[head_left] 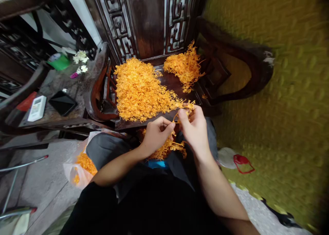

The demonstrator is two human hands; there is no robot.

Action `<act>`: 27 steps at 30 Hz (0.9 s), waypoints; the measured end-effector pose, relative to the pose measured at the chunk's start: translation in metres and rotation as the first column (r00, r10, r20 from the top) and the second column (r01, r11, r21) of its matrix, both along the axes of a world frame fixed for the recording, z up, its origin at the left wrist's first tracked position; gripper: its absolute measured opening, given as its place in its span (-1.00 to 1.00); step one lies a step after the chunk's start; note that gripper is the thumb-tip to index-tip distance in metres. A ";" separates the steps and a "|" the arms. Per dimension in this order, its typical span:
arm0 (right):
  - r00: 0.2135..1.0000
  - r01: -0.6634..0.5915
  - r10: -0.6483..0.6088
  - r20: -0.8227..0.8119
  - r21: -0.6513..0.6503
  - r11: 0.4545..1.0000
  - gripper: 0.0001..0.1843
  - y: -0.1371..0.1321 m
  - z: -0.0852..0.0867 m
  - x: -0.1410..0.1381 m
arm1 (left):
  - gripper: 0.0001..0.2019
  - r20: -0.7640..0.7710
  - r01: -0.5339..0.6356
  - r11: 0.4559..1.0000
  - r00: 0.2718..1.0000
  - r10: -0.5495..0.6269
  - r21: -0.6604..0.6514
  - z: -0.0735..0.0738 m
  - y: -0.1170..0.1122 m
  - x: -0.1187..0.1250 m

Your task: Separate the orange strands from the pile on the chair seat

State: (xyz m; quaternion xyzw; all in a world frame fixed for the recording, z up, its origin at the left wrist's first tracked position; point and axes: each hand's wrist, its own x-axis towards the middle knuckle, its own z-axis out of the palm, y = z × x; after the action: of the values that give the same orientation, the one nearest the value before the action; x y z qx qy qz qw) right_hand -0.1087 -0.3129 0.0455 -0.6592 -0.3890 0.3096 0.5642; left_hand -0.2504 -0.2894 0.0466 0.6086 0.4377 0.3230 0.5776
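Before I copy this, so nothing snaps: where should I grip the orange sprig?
Probably by the thin stem, where the left hand and right hand pinch the sprig now. Come from the near side, since its branched tips spread toward the big pile.

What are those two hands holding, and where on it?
Both the left hand and right hand pinch a clump of orange strands at its lower ends, fingertips close together.

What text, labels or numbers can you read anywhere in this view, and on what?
No text can be read here.
White remote control on the side table: its buttons and markings are too small and blurred.
Green container: no legible label.
Plastic bag of orange strands: no print visible.
Orange piles on the wooden chair: the chair has carved patterns only, no writing.
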 end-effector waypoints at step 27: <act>0.481 -0.261 0.138 -0.866 0.008 0.965 -0.66 0.104 -0.036 0.056 | -0.62 0.158 -0.017 0.919 0.984 0.087 -0.394 -0.010 0.037 -0.031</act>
State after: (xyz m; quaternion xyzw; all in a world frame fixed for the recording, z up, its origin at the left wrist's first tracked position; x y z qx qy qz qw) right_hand -0.0525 -0.2091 0.0099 -0.4022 -0.1114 0.6823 0.6003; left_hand -0.2810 -0.2521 0.0369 0.4389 0.4578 0.2958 0.7143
